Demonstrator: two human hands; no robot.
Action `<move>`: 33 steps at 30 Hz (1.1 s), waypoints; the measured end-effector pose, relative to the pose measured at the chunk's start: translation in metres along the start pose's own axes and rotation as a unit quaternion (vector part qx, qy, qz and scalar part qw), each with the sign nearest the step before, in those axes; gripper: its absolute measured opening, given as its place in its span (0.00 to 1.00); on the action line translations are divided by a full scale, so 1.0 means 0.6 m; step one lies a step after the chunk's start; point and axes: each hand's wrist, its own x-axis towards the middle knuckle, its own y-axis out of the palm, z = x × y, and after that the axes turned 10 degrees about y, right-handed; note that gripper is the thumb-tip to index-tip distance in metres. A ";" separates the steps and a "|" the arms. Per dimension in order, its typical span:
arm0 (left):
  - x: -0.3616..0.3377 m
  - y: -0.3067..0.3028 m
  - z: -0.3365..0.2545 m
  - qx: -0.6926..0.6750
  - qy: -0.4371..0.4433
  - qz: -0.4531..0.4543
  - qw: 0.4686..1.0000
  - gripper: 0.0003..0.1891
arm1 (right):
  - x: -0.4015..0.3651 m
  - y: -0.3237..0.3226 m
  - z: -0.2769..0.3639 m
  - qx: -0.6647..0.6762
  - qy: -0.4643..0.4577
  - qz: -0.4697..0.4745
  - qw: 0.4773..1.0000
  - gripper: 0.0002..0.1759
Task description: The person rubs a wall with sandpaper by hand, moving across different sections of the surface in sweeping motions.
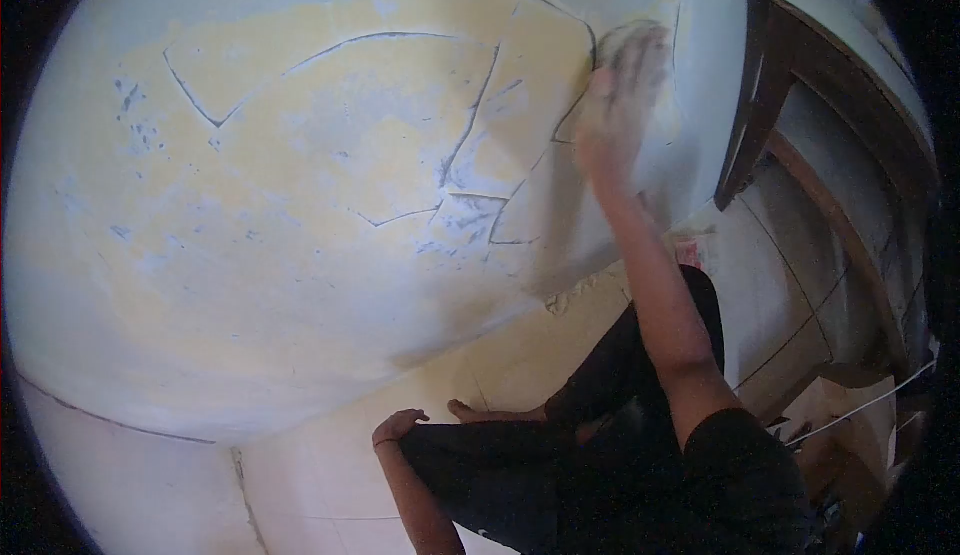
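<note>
A pale wall [330, 205] with yellowish patches, dark cracked lines and bluish scuffs fills the upper part of the view. My right hand [622, 100] is raised against it, beside one of the dark lines. Motion smears its fingers, which point upward. A greyish edge shows around the fingertips, but I cannot make out whether something lies under the palm. Low in the view, my left hand [402, 427] rests over my bent knee, holding nothing, with a thin dark band at its wrist.
Dark wooden furniture [800, 50] with a curved lower bar stands at the right, with some items on top. Below it are a cardboard box [850, 415] and a white cable [860, 405]. Tiled floor [775, 275] runs along the wall's base, where crumbly debris [575, 295] lies.
</note>
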 end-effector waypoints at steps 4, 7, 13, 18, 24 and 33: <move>0.024 -0.005 -0.004 -0.015 -0.034 0.015 0.999 0.19 | -0.042 0.002 -0.034 -0.064 -0.005 0.002 0.998 0.39; 0.035 0.013 0.045 -0.001 0.030 0.022 0.999 0.19 | -0.220 0.019 -0.029 -0.224 -0.096 0.294 0.924 0.37; -0.026 0.004 0.001 -0.036 0.014 -0.034 0.999 0.19 | -0.130 0.001 -0.019 -0.337 -0.099 0.247 0.903 0.33; -0.022 -0.006 -0.034 0.016 -0.018 -0.029 0.999 0.19 | -0.078 -0.004 -0.206 -0.027 0.183 -0.109 0.977 0.33; -0.012 -0.024 -0.063 -0.066 -0.093 -0.001 0.993 0.20 | -0.140 0.031 -0.225 -0.134 0.110 -0.104 0.979 0.35; -0.005 0.004 0.021 -0.038 0.006 -0.047 0.998 0.20 | -0.135 0.005 -0.131 -0.073 0.008 0.005 0.997 0.31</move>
